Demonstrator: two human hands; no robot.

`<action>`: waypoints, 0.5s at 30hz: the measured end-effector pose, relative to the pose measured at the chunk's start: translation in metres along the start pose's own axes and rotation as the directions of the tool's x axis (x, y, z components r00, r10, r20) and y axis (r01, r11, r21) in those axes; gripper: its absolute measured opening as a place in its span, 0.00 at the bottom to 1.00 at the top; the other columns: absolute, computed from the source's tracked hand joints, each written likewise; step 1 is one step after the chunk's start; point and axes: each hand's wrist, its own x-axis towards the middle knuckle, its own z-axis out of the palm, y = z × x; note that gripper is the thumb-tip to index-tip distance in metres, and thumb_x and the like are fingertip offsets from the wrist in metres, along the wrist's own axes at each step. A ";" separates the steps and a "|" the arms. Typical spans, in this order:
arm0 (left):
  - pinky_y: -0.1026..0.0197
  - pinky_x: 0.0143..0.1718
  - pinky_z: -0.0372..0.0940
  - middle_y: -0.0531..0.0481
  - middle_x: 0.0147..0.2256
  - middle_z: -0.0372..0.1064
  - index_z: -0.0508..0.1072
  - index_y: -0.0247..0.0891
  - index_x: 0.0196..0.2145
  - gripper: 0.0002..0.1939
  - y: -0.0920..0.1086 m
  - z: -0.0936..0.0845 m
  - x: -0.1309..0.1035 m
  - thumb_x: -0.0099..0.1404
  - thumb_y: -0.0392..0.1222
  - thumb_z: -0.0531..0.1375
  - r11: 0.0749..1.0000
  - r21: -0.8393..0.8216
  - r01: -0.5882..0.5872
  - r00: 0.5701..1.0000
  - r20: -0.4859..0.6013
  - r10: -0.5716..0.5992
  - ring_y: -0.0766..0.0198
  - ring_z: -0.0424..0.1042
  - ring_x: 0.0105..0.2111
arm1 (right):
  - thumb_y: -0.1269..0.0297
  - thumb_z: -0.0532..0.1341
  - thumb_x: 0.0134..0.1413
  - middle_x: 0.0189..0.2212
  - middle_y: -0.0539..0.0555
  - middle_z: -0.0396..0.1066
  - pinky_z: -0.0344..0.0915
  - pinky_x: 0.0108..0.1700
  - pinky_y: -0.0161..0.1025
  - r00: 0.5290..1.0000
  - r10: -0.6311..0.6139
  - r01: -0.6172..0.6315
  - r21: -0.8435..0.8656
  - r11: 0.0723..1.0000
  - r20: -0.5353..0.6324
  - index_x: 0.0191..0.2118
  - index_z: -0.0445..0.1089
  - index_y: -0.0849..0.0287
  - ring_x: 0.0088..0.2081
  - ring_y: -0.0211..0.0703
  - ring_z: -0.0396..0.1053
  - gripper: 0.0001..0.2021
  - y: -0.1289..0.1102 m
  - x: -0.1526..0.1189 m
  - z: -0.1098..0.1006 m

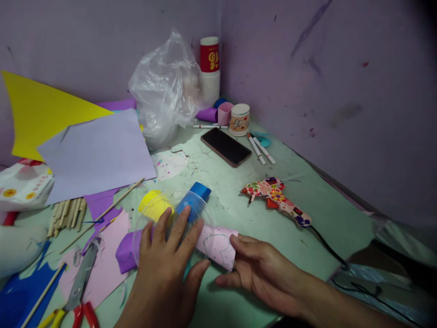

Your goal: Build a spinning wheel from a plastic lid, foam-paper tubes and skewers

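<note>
My left hand [169,262] lies with fingers spread on a clear round plastic lid [208,210]. Rolled paper tubes stick out around the lid: yellow [149,201], blue [201,191], purple [125,253] and a pink paper tube [220,248] with dark dots and drawn curved lines. The pink tube's outer end is between the thumb and fingers of my right hand [264,272], whose lower fingers are partly hidden behind it. A bit of teal shows below my left hand; its shape is mostly covered. Whether the tubes are fixed to the lid, I cannot tell.
A floral glue gun [273,196] with a black cord lies at right. Behind are a phone [226,146], markers [261,149], a paper cup [239,119], stacked cups [210,68] and a plastic bag [167,91]. Scissors [80,278], sticks [68,216] and coloured sheets [102,150] crowd the left.
</note>
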 end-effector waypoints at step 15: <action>0.34 0.49 0.54 0.45 0.61 0.52 0.60 0.45 0.57 0.25 0.001 -0.001 0.000 0.62 0.44 0.54 0.999 -0.032 0.039 0.999 0.004 -0.039 0.40 0.50 0.58 | 0.63 0.59 0.54 0.37 0.59 0.69 0.69 0.30 0.33 0.997 -0.060 0.055 -0.096 0.994 -0.047 0.43 0.70 0.66 0.31 0.37 0.67 0.13 0.005 0.003 -0.002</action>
